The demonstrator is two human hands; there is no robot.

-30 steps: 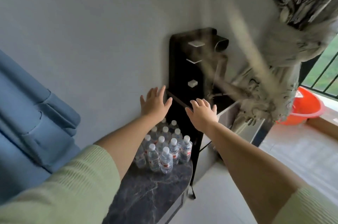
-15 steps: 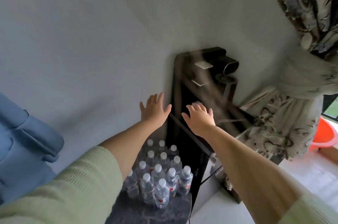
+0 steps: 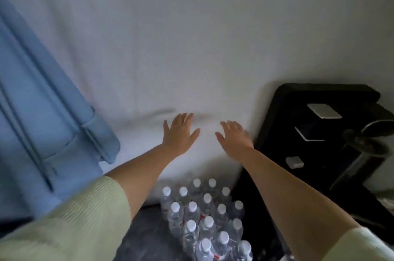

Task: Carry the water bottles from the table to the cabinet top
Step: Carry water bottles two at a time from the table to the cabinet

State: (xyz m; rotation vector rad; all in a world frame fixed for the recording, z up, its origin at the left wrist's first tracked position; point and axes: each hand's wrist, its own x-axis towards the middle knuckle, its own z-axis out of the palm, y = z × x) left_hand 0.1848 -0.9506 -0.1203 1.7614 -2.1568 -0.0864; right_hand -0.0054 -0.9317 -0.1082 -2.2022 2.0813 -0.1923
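Both arms reach forward, the left hand (image 3: 180, 132) and right hand (image 3: 234, 138) palm-down, fingers spread, holding nothing.

Pale grey wall (image 3: 191, 36), blue fabric (image 3: 38, 111) left, black appliance (image 3: 319, 132) right

Dim, soft light (bluish cast), motion blur, wide-angle bending at edges

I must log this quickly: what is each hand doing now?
Left hand: open, fingers spread, holding nothing.
Right hand: open, holding nothing.
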